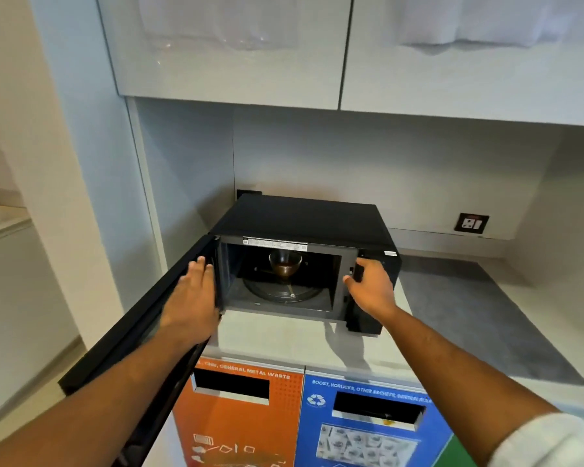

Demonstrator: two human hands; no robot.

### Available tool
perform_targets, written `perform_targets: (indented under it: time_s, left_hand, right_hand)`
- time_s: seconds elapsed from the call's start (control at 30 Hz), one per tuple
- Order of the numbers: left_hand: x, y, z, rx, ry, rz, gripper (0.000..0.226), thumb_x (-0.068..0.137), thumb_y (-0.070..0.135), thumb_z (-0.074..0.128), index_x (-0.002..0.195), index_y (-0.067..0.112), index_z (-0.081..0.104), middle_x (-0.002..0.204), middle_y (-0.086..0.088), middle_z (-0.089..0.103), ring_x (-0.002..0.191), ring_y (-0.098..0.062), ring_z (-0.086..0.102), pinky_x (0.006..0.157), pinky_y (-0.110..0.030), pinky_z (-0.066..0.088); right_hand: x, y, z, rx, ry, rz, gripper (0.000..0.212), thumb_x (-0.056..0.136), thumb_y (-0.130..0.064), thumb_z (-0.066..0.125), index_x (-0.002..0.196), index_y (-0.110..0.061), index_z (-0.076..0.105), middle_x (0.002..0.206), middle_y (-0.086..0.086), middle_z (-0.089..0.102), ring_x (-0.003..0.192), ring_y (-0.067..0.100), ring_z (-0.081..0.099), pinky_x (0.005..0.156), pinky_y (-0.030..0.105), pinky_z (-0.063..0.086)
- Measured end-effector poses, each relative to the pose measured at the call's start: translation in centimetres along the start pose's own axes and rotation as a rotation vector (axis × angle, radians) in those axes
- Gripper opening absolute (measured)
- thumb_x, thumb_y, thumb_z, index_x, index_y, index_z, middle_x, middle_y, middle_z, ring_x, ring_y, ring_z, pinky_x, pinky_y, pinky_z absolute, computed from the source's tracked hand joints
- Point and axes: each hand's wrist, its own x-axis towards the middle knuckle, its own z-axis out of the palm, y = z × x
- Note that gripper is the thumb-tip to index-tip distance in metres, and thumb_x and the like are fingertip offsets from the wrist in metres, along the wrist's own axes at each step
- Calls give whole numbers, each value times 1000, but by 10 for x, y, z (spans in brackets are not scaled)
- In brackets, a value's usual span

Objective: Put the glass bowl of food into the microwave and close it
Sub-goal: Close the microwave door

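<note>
A black microwave [304, 217] stands on a pale counter with its door [139, 325] swung wide open to the left. Inside, a small glass bowl [285, 264] with brown food sits toward the back of the glass turntable [280, 291]. My left hand [191, 298] lies flat against the inner face of the door near its hinge side, fingers together and holding nothing. My right hand [370, 284] rests on the front frame at the cavity's right edge, by the control panel, fingers curled around that edge.
The counter [452, 318] runs on to the right with a grey mat. A wall socket [471, 223] sits behind on the right. White upper cabinets [236, 48] hang overhead. Orange [236, 416] and blue [368, 426] waste bins stand under the counter's front edge.
</note>
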Motion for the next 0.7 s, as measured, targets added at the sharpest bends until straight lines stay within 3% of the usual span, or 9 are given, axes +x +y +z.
perform_targets:
  time_s: [0.13,0.27,0.53,0.7]
  left_hand:
    - [-12,-8,-18,168,22,-64,83,88,27,54,155,5,12,165,-21,9,152,-38,10,124,-46,17]
    - [-30,-19,-25,283,-39,-234,86,90,46,48,154,2,11,162,-29,9,150,-46,10,123,-51,17]
    - [-55,-25,-29,277,-104,-388,86,90,49,50,151,-2,19,157,-30,25,148,-45,22,120,-50,26]
    - [-59,-6,-30,262,-137,-392,92,91,52,48,153,-2,9,162,-25,16,151,-40,15,123,-46,21]
  right_hand:
    - [14,19,-27,-280,44,-119,70,94,-37,68,152,-11,40,160,11,41,151,32,33,121,43,33]
    - [32,38,-42,-475,-43,-148,82,96,-41,63,159,-8,22,170,11,21,158,31,13,128,44,19]
    - [37,70,-38,-582,-84,-239,91,94,-39,63,162,-14,9,172,10,9,159,31,5,129,46,12]
    - [42,80,-42,-587,-91,-301,94,92,-36,67,163,-15,9,172,10,10,159,32,7,129,46,11]
